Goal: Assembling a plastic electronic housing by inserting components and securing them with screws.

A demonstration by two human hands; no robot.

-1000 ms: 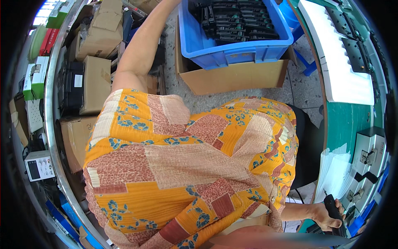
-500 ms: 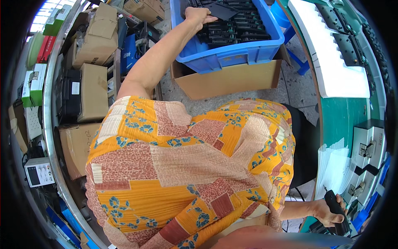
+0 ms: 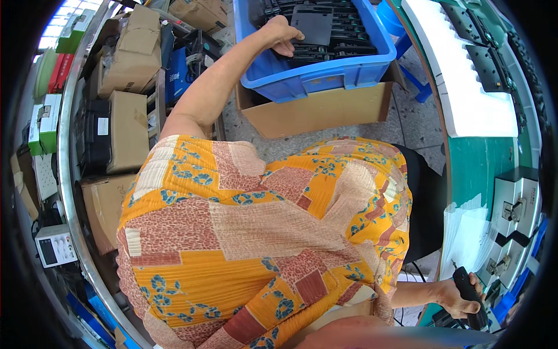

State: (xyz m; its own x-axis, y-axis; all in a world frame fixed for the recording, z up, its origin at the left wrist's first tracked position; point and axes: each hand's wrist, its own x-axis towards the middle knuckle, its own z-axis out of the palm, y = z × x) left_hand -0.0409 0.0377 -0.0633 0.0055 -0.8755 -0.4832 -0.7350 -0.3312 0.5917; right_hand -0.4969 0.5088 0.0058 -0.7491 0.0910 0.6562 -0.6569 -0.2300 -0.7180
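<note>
My left hand reaches over a blue plastic bin, its fingers closed at the left edge of a flat black plate. That plate lies about level on top of several black plastic parts stacked in the bin. At the lower right, my right hand is wrapped round a black electric screwdriver, whose thin bit points up and away. Beneath the screwdriver a thin white sheet covers part of the green bench.
The bin rests on an open cardboard box on the speckled floor. Along the bench are a white foam tray with black parts and silver latched boxes. Cardboard boxes and a metal-edged shelf stand at left.
The black plate has turned and dropped from a tilt to lie flatter on the stacked parts. My left hand has shifted slightly nearer along with it. My right hand keeps its hold.
</note>
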